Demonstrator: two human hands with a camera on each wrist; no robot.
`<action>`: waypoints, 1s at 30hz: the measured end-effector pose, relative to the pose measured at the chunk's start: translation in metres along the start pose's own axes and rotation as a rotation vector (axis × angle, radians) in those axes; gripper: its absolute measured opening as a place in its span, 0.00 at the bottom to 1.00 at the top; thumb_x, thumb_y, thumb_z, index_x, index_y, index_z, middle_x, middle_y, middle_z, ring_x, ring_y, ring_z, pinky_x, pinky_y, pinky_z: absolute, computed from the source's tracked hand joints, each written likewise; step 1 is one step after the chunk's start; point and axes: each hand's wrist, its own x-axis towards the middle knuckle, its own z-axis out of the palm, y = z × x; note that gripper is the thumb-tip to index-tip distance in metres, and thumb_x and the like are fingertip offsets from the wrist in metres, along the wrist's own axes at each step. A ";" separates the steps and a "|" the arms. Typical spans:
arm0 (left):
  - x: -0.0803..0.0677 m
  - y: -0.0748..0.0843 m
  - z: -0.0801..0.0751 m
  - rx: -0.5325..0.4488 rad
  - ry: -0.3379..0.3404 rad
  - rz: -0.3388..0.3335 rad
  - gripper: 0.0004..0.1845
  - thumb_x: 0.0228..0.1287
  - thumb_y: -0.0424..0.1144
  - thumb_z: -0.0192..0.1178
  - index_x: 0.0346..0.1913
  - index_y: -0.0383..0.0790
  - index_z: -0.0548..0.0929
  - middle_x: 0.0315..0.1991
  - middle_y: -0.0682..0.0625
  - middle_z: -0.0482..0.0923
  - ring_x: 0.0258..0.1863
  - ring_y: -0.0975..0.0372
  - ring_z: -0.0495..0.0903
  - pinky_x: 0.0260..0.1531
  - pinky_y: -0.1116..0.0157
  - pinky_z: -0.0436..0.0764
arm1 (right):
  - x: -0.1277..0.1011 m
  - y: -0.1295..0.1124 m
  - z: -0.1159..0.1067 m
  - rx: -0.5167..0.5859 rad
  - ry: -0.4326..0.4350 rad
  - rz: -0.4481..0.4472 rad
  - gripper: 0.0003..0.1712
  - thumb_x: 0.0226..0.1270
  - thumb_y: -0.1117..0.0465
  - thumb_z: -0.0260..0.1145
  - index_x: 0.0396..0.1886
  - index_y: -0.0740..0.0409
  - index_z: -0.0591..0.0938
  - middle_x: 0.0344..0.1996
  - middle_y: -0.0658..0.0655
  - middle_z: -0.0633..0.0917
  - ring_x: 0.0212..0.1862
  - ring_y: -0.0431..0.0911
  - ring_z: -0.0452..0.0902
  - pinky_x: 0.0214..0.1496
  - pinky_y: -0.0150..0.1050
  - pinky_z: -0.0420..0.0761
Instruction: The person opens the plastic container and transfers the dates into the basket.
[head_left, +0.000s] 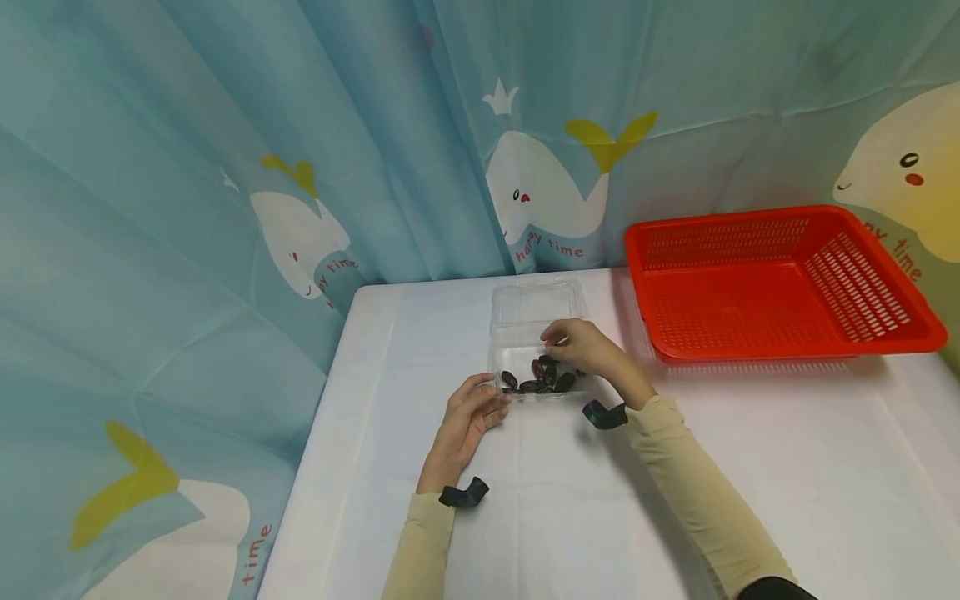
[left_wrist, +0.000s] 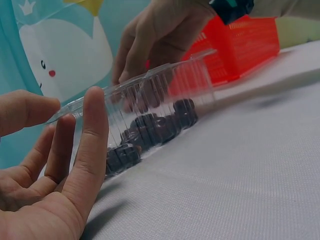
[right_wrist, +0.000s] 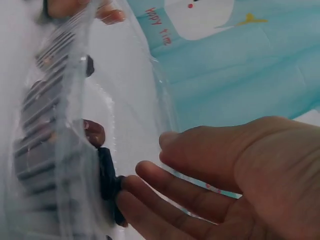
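An open clear plastic clamshell box (head_left: 501, 357) stands on the white table (head_left: 570, 508), its lid (head_left: 536, 298) folded back. Several dark oval pieces (head_left: 543, 377) lie inside. My left hand (head_left: 467, 421) rests at the box's near left corner. In the left wrist view its straight fingers (left_wrist: 92, 140) lie against the ribbed wall (left_wrist: 195, 75), with the thumb beside the rim. My right hand (head_left: 588, 350) reaches over the box from the right. In the right wrist view its loosely extended fingers (right_wrist: 150, 192) touch a dark piece (right_wrist: 106, 182).
An empty red slotted basket (head_left: 750, 218) sits at the table's back right, also visible behind the box (left_wrist: 245, 45). A blue whale-print curtain (head_left: 225, 167) closes off the back and left. The table's left edge runs close to my left arm.
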 end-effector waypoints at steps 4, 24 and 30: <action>0.000 0.000 -0.001 0.001 -0.010 0.000 0.19 0.80 0.30 0.52 0.68 0.35 0.66 0.38 0.53 0.81 0.44 0.62 0.88 0.42 0.69 0.88 | 0.002 -0.003 0.004 -0.054 0.001 -0.009 0.15 0.72 0.67 0.66 0.53 0.71 0.85 0.48 0.69 0.89 0.53 0.60 0.85 0.62 0.56 0.84; -0.002 0.001 0.001 0.011 -0.012 0.000 0.18 0.80 0.30 0.53 0.67 0.35 0.67 0.39 0.52 0.81 0.45 0.62 0.88 0.44 0.69 0.88 | 0.012 -0.007 0.005 -0.020 -0.045 0.142 0.10 0.67 0.68 0.68 0.45 0.68 0.89 0.38 0.62 0.90 0.32 0.45 0.81 0.31 0.33 0.80; -0.001 0.000 0.000 -0.002 -0.008 0.000 0.17 0.80 0.30 0.51 0.66 0.35 0.67 0.39 0.52 0.80 0.44 0.63 0.88 0.43 0.69 0.88 | 0.011 -0.011 0.006 -0.022 -0.027 0.215 0.08 0.67 0.66 0.69 0.41 0.66 0.89 0.28 0.59 0.88 0.26 0.45 0.80 0.24 0.37 0.81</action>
